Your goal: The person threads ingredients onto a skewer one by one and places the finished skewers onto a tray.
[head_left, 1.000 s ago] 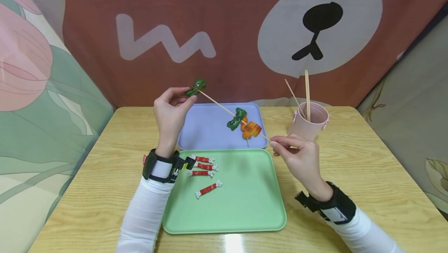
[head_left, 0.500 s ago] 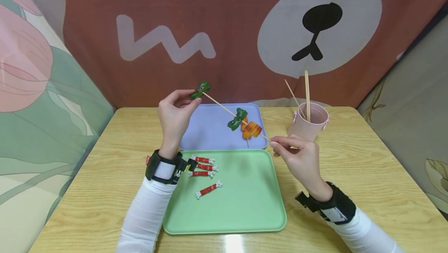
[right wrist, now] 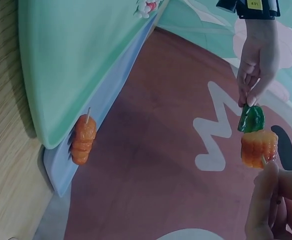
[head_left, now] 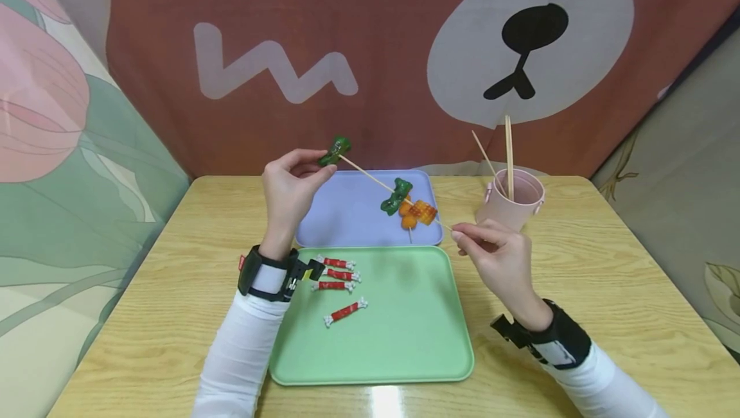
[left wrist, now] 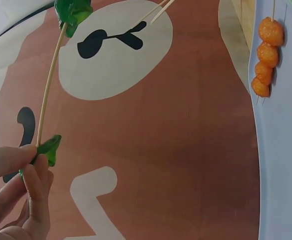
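Left hand (head_left: 287, 196) is pinching a green pepper piece (head_left: 336, 149); right hand (head_left: 500, 261) is pinching the bare end of a bamboo skewer (head_left: 367, 174). Skewer's long axis is running up and left from right fingertips to left ones, tip meeting that pepper; can't tell how deep. Grilled corn piece (head_left: 424, 212) is sitting nearest the right fingers, second green pepper (head_left: 397, 197) just beyond. Behind the left fingers, a yellow wrist label (right wrist: 254, 4) is showing characters too small to read.

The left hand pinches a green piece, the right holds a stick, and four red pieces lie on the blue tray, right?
Not quite: the four red pieces lie on the green tray, as the head view shows. The left hand pinches a green piece, the right hand a stick.
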`<action>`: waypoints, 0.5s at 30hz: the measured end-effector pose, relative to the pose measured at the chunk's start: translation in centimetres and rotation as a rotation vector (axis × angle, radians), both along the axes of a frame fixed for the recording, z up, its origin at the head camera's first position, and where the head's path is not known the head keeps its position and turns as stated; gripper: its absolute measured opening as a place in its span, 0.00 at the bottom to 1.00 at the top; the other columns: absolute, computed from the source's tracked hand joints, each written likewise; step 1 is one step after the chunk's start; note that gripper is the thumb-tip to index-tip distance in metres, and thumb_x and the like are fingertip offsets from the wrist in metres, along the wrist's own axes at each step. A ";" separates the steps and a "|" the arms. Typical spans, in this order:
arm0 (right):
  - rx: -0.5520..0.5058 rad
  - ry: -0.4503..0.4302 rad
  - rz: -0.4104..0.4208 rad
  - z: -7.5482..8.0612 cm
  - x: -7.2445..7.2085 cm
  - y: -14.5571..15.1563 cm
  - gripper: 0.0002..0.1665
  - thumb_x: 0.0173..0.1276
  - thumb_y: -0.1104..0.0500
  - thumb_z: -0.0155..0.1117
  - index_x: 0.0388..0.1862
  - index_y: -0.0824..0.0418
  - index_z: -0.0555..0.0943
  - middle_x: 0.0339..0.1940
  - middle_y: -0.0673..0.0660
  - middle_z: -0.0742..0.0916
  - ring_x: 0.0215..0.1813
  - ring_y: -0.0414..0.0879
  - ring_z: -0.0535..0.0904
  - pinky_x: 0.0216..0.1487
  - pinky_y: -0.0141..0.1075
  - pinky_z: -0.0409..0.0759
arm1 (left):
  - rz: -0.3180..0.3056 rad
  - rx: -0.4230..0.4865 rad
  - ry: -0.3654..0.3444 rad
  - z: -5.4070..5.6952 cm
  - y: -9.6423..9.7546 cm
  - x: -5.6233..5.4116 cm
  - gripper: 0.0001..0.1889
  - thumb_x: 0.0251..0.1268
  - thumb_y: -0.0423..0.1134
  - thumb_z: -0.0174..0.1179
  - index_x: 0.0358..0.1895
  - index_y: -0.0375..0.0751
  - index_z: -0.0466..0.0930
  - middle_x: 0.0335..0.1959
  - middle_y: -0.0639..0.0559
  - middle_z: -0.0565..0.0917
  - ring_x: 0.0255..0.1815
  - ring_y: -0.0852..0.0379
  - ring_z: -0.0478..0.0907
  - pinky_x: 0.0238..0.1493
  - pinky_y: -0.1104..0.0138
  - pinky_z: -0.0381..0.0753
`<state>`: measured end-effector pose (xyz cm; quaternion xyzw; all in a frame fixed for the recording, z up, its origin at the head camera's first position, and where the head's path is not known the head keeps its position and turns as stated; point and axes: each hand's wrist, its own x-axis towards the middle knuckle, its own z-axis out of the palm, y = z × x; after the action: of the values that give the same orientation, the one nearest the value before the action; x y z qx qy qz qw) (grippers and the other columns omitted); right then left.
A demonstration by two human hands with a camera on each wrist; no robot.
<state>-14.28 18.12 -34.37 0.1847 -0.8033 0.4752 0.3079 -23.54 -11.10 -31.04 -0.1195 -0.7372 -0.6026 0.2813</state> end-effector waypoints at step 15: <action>-0.026 -0.001 0.027 -1.6 -1.0 1.0 0.09 0.51 0.76 0.70 0.32 0.70 0.87 0.21 0.57 0.84 0.21 0.44 0.79 0.21 0.23 0.77 | -0.006 0.002 -0.006 -0.3 0.2 0.1 0.14 0.50 0.37 0.72 0.41 0.37 0.86 0.36 0.42 0.87 0.29 0.60 0.82 0.37 0.73 0.82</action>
<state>-15.28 19.12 -36.01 0.1913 -0.7947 0.4896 0.3035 -23.47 -10.90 -31.30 -0.1199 -0.7371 -0.6045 0.2773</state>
